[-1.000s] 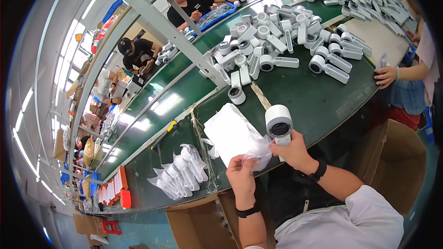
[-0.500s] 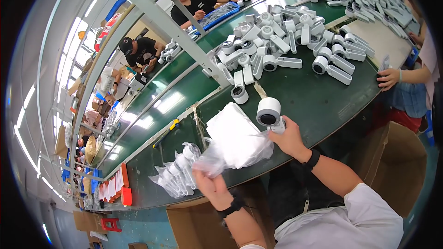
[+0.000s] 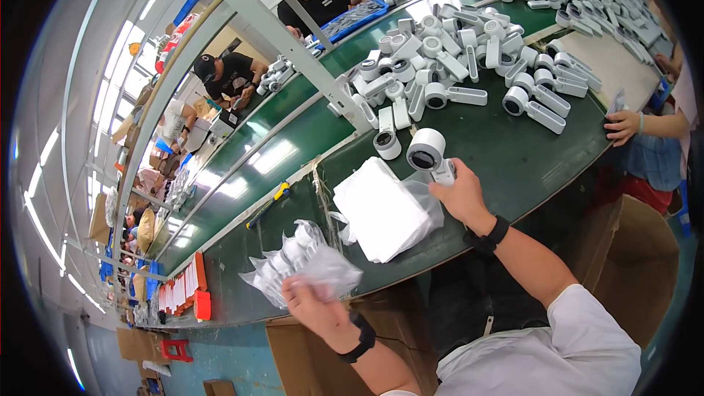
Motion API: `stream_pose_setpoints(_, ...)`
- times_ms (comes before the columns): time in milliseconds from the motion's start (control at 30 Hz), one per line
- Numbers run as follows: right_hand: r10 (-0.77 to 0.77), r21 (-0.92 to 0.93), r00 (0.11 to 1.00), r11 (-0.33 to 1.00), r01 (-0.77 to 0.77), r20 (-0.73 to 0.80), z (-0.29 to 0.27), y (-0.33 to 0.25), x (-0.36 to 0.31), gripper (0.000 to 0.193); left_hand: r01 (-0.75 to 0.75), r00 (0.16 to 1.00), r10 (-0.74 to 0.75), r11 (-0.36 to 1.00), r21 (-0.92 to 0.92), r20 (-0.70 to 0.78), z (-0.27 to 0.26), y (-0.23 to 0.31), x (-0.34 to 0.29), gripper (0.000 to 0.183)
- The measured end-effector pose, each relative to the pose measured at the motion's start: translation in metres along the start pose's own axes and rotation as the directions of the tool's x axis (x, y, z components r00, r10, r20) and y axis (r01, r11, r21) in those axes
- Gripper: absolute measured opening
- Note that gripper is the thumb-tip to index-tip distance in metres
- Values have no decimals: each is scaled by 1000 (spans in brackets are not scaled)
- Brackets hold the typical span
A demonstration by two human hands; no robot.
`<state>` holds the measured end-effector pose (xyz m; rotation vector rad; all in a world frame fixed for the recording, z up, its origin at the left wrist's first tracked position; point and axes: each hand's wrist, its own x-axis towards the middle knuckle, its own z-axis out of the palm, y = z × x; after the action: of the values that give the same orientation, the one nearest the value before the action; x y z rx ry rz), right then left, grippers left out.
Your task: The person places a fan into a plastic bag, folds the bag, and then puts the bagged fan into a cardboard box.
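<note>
My right hand (image 3: 463,194) is closed round the handle of a white handheld device (image 3: 429,148), which has a drum-shaped head with a dark round end. The head points up, above the green workbench (image 3: 506,154). My left hand (image 3: 317,315) pinches a thin clear plastic bag (image 3: 336,273) that hangs loosely over the bench edge side. Between the hands lies a stack of white sheets (image 3: 378,209), with clear film showing at its right side. Just beyond the left hand, several clear-wrapped white pieces (image 3: 284,260) lie in a row, partly covered by the bag.
A large heap of the same white devices (image 3: 440,59) covers the far bench. A yellow-and-black tool (image 3: 268,204) lies left of the stack. Metal uprights (image 3: 293,51) cross the bench. Cardboard boxes (image 3: 623,264) stand below. Another person's hand (image 3: 623,126) rests at the right edge.
My left hand has moved left with the plastic bag, away from the stack and over the wrapped pieces. The device in my right hand has risen slightly and tilted.
</note>
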<state>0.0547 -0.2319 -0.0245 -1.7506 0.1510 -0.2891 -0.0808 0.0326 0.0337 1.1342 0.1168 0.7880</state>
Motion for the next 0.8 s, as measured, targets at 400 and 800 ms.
stream_pose_setpoints(400,-27,118,540,984,-134,841,-82,-46,-69,55,188,967,-233,924,333,99,69,-39,-24,8)
stream_pose_setpoints(800,109,-107,245,994,-20,963,-42,-52,-53,71,261,891,-373,886,382,258,51,-11,-19,6)
